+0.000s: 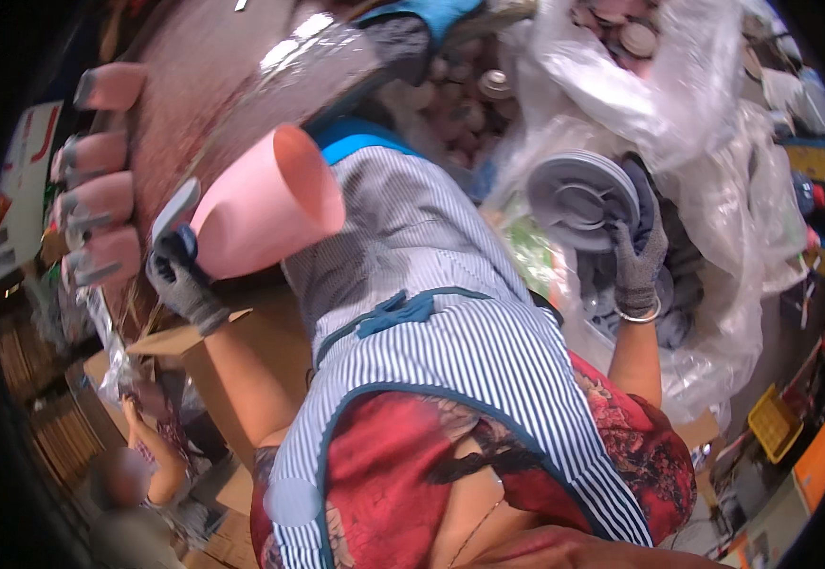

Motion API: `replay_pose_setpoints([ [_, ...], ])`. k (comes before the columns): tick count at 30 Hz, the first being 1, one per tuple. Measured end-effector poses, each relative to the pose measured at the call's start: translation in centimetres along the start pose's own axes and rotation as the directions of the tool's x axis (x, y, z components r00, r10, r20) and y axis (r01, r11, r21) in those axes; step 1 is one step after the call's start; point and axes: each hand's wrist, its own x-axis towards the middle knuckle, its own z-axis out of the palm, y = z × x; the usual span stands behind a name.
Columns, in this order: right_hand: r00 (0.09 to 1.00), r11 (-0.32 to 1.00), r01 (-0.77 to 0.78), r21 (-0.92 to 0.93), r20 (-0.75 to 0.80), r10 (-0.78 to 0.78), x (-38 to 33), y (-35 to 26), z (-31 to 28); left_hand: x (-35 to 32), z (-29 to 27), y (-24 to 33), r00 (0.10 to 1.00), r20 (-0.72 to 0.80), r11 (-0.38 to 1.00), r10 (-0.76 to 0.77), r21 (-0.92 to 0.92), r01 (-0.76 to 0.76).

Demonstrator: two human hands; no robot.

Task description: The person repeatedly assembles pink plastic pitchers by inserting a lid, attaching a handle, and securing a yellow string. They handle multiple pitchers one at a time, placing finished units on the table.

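My left hand [183,284], in a dark grey glove, is closed round the grey handle of a pink pitcher [247,213]. The pitcher is tilted over, its open mouth toward my lap. Out to the right, my gloved right hand [640,251] grips a round grey lid [574,199] by its edge; the lid has raised rings and a moulded centre. Whether more than one lid is stacked there I cannot tell. Below that hand, more grey parts [683,313] lie in a clear plastic bag [730,256].
Several pink pitchers with grey handles [100,204] stand in a row on the reddish table [194,66] at left. A cardboard box [251,351] is beside my left forearm. Bags of small pinkish parts [460,114] lie ahead. Another person [161,455] is at lower left.
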Motion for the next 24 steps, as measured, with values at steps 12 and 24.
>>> replay_pose_setpoints([
  [12,0.744,0.906,0.334,-0.259,0.663,-0.085,6.1,4.5,22.8,-5.0,-5.4,-0.2,0.936,-0.067,0.878,-0.344,-0.375,0.296],
  [24,0.686,0.918,0.35,0.187,0.616,-0.387,6.9,-7.5,28.0,-4.8,-1.7,2.4,0.893,0.178,0.874,-0.413,-0.199,0.444],
])
